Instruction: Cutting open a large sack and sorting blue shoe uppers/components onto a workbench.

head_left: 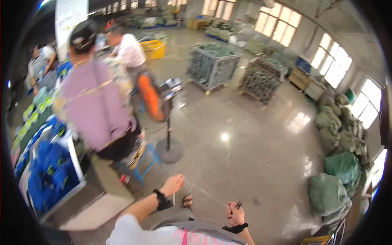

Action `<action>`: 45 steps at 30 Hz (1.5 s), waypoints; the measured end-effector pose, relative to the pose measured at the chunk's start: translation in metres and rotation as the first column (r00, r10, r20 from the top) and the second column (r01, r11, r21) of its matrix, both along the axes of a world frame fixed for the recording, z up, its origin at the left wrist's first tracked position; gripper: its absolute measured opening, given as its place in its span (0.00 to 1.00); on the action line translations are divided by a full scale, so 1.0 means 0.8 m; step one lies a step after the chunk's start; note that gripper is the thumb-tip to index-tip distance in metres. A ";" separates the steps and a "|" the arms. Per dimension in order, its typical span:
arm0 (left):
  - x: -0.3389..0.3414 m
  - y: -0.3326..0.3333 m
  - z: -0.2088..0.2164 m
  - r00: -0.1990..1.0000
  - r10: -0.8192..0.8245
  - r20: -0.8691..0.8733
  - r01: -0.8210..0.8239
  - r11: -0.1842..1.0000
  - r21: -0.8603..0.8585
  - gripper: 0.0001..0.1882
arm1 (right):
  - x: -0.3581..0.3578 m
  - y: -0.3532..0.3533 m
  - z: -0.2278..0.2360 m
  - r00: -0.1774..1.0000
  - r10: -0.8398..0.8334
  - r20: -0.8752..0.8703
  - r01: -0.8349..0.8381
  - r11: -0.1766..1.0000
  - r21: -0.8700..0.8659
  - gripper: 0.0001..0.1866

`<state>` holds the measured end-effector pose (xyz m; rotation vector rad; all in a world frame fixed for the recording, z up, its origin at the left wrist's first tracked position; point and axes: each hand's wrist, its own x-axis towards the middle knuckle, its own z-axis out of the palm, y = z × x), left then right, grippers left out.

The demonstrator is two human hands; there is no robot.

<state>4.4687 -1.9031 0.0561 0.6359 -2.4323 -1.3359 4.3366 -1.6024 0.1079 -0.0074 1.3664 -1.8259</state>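
My left hand (173,185) is closed in front of me at waist height, with a dark band round the wrist. From it a thin pale strand (205,193) runs across to my right hand (235,215), faint and blurred against the floor. The fingers of that right hand are wrapped round a small black tool (239,205), whose two short prongs stick up past the knuckles; its exact kind is too small to make out. A black band circles this wrist too. Below my left hand, my sandalled foot (187,201) shows on the floor.
At left stands a box (94,200) beside blue goods (53,171); a person in purple (87,102) sits on a blue stool (149,161). A pedestal fan (168,122) stands close by. Filled crates (212,67) are ahead, and green sacks (328,192) line the right.
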 end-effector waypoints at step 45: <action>-1.025 -0.888 0.040 0.983 0.041 -0.181 0.173 0.150 0.973 0.20 | -1.049 -1.205 0.054 0.720 0.656 -0.224 -0.668 0.743 0.029 0.16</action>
